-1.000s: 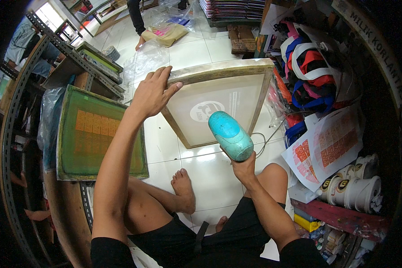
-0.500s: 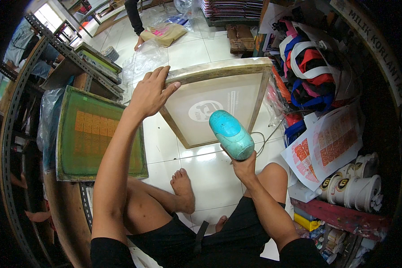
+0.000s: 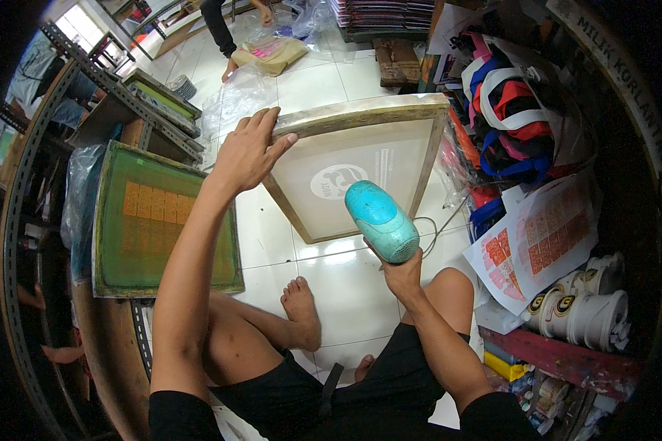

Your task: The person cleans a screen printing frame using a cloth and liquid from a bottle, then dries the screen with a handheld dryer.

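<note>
My left hand grips the upper left corner of a wood-edged screen printing frame, fingers over the top rail and thumb on the near side. The frame stands tilted on the floor. Its pale mesh carries a light round design and small blurred marks. My right hand is closed round the handle of a turquoise hair dryer, held in front of the mesh's lower right part. The handle is mostly hidden behind the dryer's body and my fingers. A cord trails to the right of the dryer.
Left of me a green printing screen leans by a metal rack. At right are coloured straps, printed sheets and white tubs. Another person's leg stands at the back near a yellowish bag.
Both my hands, the frame and the hair dryer stay practically where they were. At the back, the other person's hand has come into view above the yellowish bag.
</note>
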A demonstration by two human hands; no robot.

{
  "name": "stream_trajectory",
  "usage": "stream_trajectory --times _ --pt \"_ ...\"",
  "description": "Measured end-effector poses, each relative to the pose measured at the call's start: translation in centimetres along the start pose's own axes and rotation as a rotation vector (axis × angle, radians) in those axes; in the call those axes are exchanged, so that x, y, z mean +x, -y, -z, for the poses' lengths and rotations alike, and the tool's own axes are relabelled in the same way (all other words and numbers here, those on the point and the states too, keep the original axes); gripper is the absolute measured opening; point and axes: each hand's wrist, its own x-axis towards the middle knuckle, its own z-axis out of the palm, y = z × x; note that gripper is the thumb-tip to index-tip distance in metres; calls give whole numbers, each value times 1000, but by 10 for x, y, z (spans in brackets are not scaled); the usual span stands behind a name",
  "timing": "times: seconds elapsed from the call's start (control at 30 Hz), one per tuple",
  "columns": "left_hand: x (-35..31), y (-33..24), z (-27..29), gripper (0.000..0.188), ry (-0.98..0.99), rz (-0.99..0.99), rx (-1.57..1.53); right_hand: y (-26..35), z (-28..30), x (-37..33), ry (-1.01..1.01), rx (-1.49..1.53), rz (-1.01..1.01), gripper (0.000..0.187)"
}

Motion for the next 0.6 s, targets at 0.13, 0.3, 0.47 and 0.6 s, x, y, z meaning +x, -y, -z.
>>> stream_trajectory --times 0.13,0.3,0.47,0.6 --pt "0 1 0 67 4 8 7 -4 -1 0 18 35 25 24" --pt "1 0 -1 68 7 18 4 -9 0 0 1 -16 13 25" --pt "0 2 -1 67 -9 4 -3 2 2 1 35 23 -37 27" --pt "0 2 -1 66 -19 -13 -3 -5 2 0 27 0 -61 28"
